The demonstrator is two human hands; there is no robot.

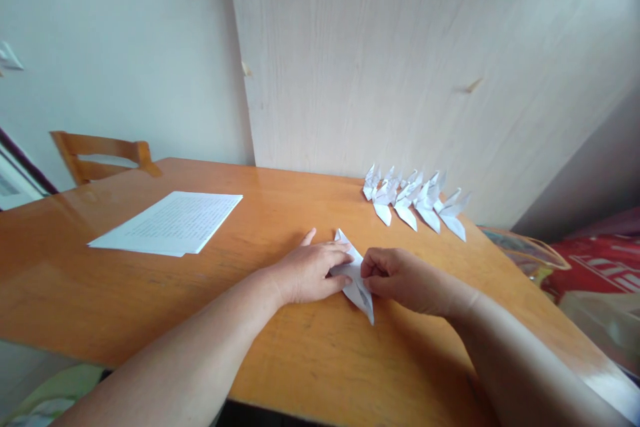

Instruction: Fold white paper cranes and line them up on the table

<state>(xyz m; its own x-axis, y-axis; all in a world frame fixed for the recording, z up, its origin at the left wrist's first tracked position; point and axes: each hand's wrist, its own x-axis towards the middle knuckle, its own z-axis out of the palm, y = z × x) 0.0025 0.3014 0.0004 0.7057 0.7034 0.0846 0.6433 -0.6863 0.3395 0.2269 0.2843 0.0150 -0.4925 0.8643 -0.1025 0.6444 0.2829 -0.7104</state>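
Note:
A half-folded piece of white paper (358, 280), shaped like a long pointed diamond, lies on the orange wooden table (280, 213). My left hand (310, 271) rests on its left side, fingers stretched flat and pressing the paper down. My right hand (400, 279) is curled, pinching the paper's right edge between thumb and fingers. Part of the paper is hidden under both hands.
A row of several finished white folded paper figures (415, 203) stands at the table's far right edge, against a pale wood panel (400, 60). A stack of printed sheets (173, 221) lies at the left. A wooden chair (103, 153) stands behind the table. A red bag (595, 267) sits at right.

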